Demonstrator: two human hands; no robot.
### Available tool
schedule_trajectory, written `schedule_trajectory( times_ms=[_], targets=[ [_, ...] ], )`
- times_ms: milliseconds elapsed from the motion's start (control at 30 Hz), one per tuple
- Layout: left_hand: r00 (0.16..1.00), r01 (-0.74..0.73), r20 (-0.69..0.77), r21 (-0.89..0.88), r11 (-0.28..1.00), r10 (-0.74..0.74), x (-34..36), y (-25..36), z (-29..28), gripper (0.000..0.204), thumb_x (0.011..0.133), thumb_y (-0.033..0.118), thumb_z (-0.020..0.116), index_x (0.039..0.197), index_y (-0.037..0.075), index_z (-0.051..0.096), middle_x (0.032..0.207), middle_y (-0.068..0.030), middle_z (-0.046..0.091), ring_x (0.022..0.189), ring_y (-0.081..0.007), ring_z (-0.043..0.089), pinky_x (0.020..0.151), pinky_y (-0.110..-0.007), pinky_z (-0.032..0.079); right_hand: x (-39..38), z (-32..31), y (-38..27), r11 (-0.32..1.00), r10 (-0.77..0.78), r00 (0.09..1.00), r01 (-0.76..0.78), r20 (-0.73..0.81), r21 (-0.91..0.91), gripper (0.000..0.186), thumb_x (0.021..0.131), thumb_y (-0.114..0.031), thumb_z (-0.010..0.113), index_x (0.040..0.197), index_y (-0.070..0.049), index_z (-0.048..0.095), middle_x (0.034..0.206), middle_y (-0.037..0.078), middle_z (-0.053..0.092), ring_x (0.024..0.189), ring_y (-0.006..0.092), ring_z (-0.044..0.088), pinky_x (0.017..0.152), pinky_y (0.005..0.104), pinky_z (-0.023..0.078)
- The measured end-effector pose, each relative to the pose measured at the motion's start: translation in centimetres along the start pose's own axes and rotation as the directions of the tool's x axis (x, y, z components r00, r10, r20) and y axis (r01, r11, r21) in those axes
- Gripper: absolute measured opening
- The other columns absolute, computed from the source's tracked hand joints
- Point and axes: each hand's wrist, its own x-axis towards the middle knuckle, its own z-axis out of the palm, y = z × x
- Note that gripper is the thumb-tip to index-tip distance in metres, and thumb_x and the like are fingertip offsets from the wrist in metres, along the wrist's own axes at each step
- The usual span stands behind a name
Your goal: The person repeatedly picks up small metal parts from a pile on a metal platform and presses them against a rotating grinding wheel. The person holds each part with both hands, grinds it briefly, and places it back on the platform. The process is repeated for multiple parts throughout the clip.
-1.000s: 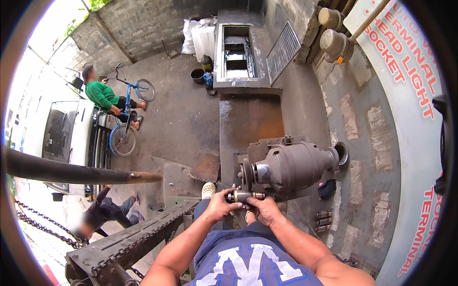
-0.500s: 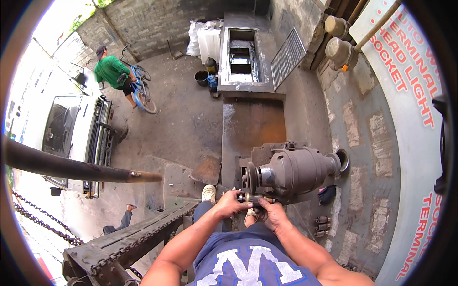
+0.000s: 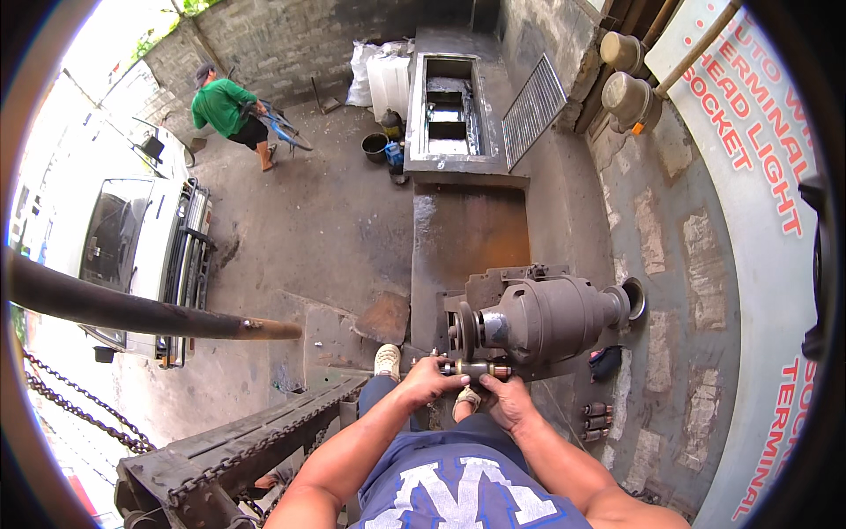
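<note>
Between my two hands I hold a motor armature point(image 3: 477, 368), a short metal cylinder with a shaft and a copper-coloured end towards the right. My left hand point(image 3: 425, 381) has its fingers closed around the left end. At the right end, my right hand point(image 3: 509, 402) grips with the thumb on top. The armature lies level, just in front of a big dusty grey motor point(image 3: 560, 316). A dark round wheel point(image 3: 467, 326) sits on that motor's left shaft, close beyond my left fingers. Whether the armature touches the wheel I cannot tell.
Several similar cylindrical parts point(image 3: 597, 421) lie on the ground at right. A steel beam with a chain point(image 3: 256, 441) runs along my left, below a thick pipe point(image 3: 159, 309). Farther off are a person in green point(image 3: 225, 108) with a blue bicycle point(image 3: 286, 130) and a white vehicle point(image 3: 132, 238).
The armature's copper end shows more clearly at my right hand. The person in green has moved right and away with the bicycle. Another person's leg at lower left is gone from its spot.
</note>
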Motion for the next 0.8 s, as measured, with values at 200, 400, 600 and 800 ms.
schedule_trajectory(
  times_ms=[200, 400, 600, 800],
  targets=[
    [0.998, 0.002, -0.064, -0.009, 1.0, -0.002, -1.6, 0.5, -0.4, 0.056, 0.091, 0.029, 0.091, 0.127, -0.009, 0.071, 0.107, -0.0097, 0.077, 0.096, -0.014, 0.071, 0.087, -0.031, 0.058, 0.3, 0.5, 0.4, 1.0, 0.026, 0.998, -0.026, 0.054, -0.013, 0.023, 0.101, -0.003, 0.071, 0.124, -0.001, 0.07, 0.117, 0.01, 0.075, 0.106, 0.0233, 0.074, 0.093, 0.0404, 0.061],
    [0.997, 0.071, -0.025, -0.14, 0.988, -0.076, -1.6, 0.5, -0.1, 0.055, 0.093, 0.031, 0.09, 0.127, -0.008, 0.071, 0.107, -0.0095, 0.078, 0.091, -0.0133, 0.073, 0.081, -0.028, 0.059, 0.9, 0.6, 0.2, 0.996, 0.08, 0.996, -0.079, 0.023, -0.044, 0.023, 0.101, -0.005, 0.073, 0.124, 0.0, 0.072, 0.114, 0.009, 0.078, 0.1, 0.0222, 0.075, 0.094, 0.0386, 0.061],
    [0.969, -0.186, -0.125, 0.202, 0.961, 0.214, -1.9, -1.4, -0.1, 0.066, 0.091, 0.016, 0.089, 0.146, -0.006, 0.061, 0.121, -0.0136, 0.075, 0.105, -0.0173, 0.073, 0.088, -0.03, 0.061, 0.3, 0.9, -0.7, 0.989, 0.137, 0.987, -0.131, 0.081, -0.067, 0.025, 0.101, -0.005, 0.074, 0.125, -0.001, 0.072, 0.115, 0.008, 0.077, 0.099, 0.0205, 0.074, 0.088, 0.0357, 0.061],
    [0.978, -0.178, -0.104, 0.056, 0.983, 0.183, -1.1, -1.8, -0.2, 0.079, 0.082, 0.019, 0.094, 0.147, -0.009, 0.059, 0.122, -0.0171, 0.078, 0.109, -0.0183, 0.073, 0.099, -0.035, 0.058, 0.6, 1.0, -0.3, 0.992, 0.105, 0.994, -0.103, 0.03, -0.074, 0.024, 0.1, -0.002, 0.073, 0.124, -0.001, 0.072, 0.111, 0.007, 0.077, 0.095, 0.0191, 0.074, 0.085, 0.0343, 0.061]
  ],
)
